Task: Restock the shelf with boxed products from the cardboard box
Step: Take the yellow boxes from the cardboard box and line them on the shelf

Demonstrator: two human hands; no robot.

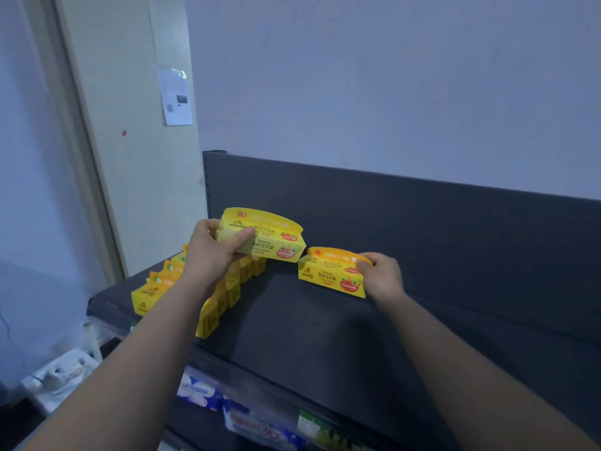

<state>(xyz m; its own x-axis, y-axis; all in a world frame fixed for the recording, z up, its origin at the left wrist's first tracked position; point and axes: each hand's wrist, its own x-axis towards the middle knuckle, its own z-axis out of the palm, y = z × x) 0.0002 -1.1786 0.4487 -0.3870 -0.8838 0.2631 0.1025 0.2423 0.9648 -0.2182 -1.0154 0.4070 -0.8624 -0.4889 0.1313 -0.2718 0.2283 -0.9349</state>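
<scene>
My left hand (214, 245) grips the left end of a yellow boxed product (270, 239) and holds it in the air above the dark top shelf (292, 320). A second yellow box (328, 271) stands on the shelf close to the back panel, and my right hand (382, 275) holds its right end. Rows of the same yellow boxes (221, 297) stand at the shelf's left end, partly hidden behind my left forearm. The cardboard box is out of view.
The shelf's dark back panel (422, 216) rises behind the boxes, with a pale wall above. Blue and white packaged goods (260, 424) fill the lower shelf. A paper notice (177, 96) hangs on the beige wall at left. White items (61, 375) lie on the floor at lower left.
</scene>
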